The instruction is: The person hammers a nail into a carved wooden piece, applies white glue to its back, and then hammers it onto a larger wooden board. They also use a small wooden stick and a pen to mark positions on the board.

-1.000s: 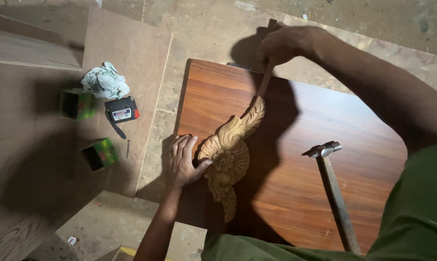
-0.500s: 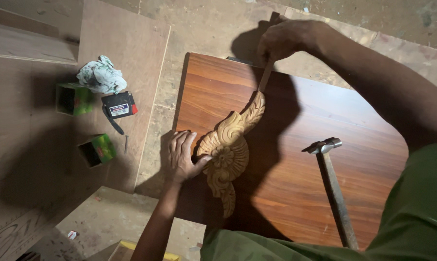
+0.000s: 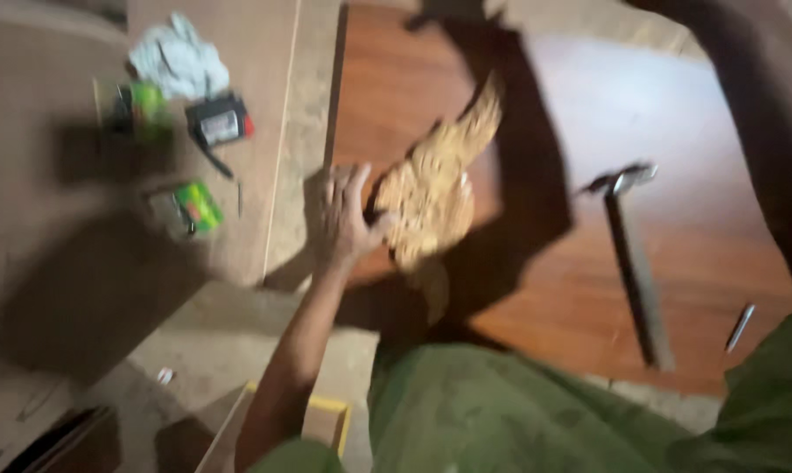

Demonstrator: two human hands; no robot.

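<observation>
Carved wooden ornament (image 3: 431, 188) lies near the middle of the frame on the reddish-brown panel (image 3: 676, 263), its narrow tip running up toward the top centre. Our left hand (image 3: 339, 215) presses its spread fingers flat against the ornament's left edge, holding nothing, only bracing it. Our right hand is out of view past the top edge, so we cannot tell its state; only the forearm shows at the upper right. To do this well, we judge we should keep the left palm firm and low so the carving does not creep across the smooth panel, and keep those fingers clear of the tip.

A hammer (image 3: 632, 263) lies to the right of the ornament, head toward the top, with a small nail-like piece (image 3: 740, 326) at the lower right. At the upper left sit a crumpled rag (image 3: 177, 61), a black and red box (image 3: 221, 121) and two green boxes (image 3: 199, 206).

Against the earlier view, the right hand that held a thin tool at the tip has left the frame, and the picture is now blurred.
</observation>
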